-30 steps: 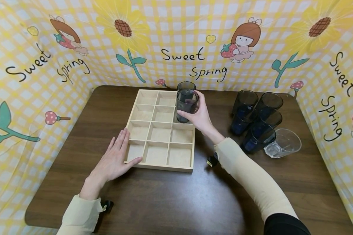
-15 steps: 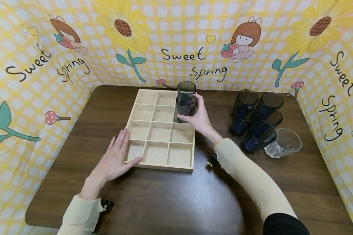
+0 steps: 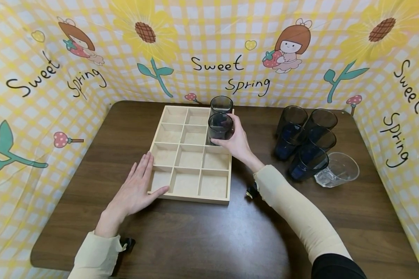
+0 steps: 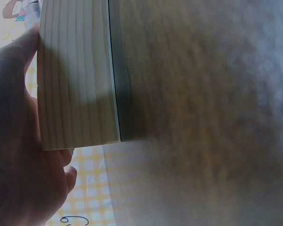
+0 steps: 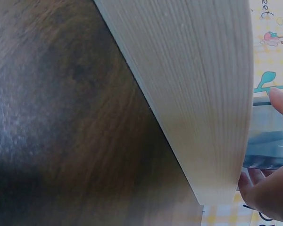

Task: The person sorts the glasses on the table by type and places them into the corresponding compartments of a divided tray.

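A pale wooden divided tray point(image 3: 190, 155) lies on the brown table. My right hand point(image 3: 238, 140) holds a dark tinted glass point(image 3: 220, 128) upright in the right column, second row from the back; in the right wrist view the glass point(image 5: 269, 134) shows between thumb and fingers beyond the tray's side. Directly behind it, a second dark glass point(image 3: 221, 103) stands in the back right compartment. My left hand point(image 3: 136, 188) rests with straight fingers along the tray's left edge, its thumb over the front left corner. In the left wrist view that hand point(image 4: 19, 141) touches the tray's wooden side point(image 4: 75, 84).
To the right of the tray stand several dark tinted glasses point(image 3: 308, 164) close together. A clear glass point(image 3: 338, 170) leans or stands tilted-looking beside them. Yellow checked cloth point(image 3: 202, 46) walls the table point(image 3: 195, 240) at the back and sides.
My right hand has lowered the dark glass into its compartment, and the glass now sits slightly lower and more to the left. The left hand has stayed still.
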Action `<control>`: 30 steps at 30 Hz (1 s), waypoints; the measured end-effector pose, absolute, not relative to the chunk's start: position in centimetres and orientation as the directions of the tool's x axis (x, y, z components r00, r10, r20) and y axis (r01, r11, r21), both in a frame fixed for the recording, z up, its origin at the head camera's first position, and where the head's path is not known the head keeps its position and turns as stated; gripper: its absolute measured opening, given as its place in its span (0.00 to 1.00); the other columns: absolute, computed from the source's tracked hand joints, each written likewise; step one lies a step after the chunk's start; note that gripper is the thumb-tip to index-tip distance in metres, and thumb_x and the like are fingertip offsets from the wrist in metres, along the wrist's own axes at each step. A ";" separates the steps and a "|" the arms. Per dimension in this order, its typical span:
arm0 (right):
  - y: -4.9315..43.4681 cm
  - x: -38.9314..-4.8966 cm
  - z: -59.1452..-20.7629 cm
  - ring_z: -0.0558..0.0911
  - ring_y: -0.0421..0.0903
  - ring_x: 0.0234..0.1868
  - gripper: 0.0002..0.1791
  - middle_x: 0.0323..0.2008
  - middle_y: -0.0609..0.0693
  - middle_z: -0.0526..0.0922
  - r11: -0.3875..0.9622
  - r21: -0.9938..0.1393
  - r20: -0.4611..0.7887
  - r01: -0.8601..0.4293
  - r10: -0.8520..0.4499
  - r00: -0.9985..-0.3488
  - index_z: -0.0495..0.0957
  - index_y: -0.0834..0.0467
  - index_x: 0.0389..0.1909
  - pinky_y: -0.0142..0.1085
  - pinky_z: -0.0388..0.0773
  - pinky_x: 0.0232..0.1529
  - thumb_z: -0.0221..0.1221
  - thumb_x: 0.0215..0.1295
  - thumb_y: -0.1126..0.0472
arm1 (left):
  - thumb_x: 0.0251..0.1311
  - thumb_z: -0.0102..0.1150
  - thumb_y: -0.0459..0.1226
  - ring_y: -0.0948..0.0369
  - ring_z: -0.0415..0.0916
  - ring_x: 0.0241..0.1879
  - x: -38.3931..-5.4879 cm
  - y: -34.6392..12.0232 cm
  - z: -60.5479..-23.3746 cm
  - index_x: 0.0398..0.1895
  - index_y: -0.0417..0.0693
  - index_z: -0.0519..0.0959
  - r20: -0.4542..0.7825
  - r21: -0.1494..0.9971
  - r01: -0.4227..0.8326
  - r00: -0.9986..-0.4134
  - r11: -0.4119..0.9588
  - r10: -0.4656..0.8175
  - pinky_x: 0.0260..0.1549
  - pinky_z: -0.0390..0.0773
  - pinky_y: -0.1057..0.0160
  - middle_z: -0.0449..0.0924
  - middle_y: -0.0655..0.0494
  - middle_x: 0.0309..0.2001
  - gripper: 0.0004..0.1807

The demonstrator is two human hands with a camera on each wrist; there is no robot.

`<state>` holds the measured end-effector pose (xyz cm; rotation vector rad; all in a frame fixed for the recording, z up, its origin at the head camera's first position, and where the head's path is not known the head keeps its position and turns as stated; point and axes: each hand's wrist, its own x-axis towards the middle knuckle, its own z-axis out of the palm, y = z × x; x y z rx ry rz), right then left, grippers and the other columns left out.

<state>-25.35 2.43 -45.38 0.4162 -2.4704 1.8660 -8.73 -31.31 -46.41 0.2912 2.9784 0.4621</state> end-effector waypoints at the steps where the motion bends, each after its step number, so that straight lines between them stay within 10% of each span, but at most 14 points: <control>1: 2.4 -25.4 -45.5 0.80 0.62 0.71 0.55 0.74 0.64 0.76 0.258 -0.941 0.172 -0.221 -0.200 -0.965 0.61 0.60 0.80 0.56 0.77 0.75 0.82 0.55 0.67 | 0.74 0.58 0.68 0.42 0.35 0.92 -8.7 -31.3 -46.4 0.91 0.38 0.35 -0.082 0.310 0.171 -0.975 0.935 0.206 0.90 0.41 0.37 0.30 0.42 0.92 0.65; 30: 5.1 -22.9 -43.6 0.63 0.59 0.85 0.64 0.84 0.61 0.60 0.358 -0.824 0.369 -0.439 -0.248 -0.896 0.51 0.56 0.88 0.58 0.62 0.86 0.83 0.59 0.56 | 0.74 0.58 0.68 0.42 0.37 0.92 -8.5 -31.2 -46.4 0.91 0.37 0.36 -0.055 0.292 0.183 -0.977 0.939 0.208 0.90 0.42 0.37 0.33 0.40 0.92 0.64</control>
